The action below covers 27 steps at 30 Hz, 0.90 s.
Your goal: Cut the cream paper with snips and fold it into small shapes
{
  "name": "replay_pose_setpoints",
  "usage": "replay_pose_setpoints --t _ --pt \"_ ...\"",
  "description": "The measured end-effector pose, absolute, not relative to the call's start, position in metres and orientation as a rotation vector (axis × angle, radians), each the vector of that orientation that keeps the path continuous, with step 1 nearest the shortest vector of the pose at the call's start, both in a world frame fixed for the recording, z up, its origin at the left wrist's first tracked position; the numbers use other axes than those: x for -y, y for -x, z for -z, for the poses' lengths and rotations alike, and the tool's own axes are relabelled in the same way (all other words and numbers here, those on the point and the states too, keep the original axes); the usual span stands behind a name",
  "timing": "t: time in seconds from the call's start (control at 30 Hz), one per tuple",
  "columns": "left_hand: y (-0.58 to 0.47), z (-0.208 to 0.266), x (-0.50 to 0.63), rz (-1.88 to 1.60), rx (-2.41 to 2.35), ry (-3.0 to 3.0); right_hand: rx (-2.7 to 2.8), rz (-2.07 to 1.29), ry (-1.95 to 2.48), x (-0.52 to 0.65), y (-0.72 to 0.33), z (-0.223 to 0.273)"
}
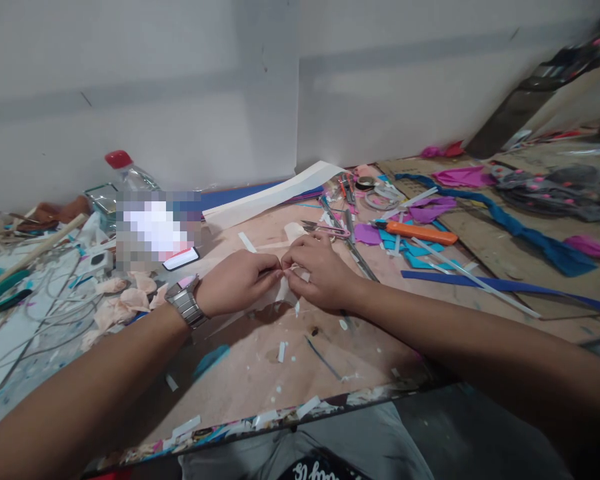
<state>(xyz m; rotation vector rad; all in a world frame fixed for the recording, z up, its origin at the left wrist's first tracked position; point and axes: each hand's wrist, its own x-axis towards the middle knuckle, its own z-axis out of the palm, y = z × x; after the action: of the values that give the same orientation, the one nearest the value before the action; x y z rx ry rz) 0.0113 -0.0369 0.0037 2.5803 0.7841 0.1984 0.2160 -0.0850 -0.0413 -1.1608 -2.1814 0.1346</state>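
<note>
My left hand (243,283), with a metal watch (186,301) on its wrist, is closed in a pinch. Its fingertips meet those of my right hand (317,270), whose fingers are also closed and curled. Between them is a thin, pale piece of paper (300,273), mostly covered by the fingers. Just beyond the right hand lie pink-handled thread snips (333,231) and a metal ruler-like strip (361,260). An orange utility knife (420,232) rests farther right.
A cream paper strip (275,195) lies at the back near the wall. Left are a lit phone (153,230), a red-capped bottle (135,175), peach scraps (125,300) and green-handled pliers (5,293). A blue strip (510,287) and cardboard (480,240) are right. Paper bits litter the wooden tabletop (260,367).
</note>
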Motion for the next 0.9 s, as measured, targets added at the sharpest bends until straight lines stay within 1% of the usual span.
replay_pose_setpoints --t 0.53,0.9 --pt "-0.0126 0.0017 0.037 -0.181 -0.817 -2.756 2.183 -0.089 1.105 0.0831 -0.2195 0.0461" --pt "-0.012 -0.0036 0.0364 -0.215 -0.819 -2.621 2.184 -0.055 1.088 0.083 -0.22 0.0442"
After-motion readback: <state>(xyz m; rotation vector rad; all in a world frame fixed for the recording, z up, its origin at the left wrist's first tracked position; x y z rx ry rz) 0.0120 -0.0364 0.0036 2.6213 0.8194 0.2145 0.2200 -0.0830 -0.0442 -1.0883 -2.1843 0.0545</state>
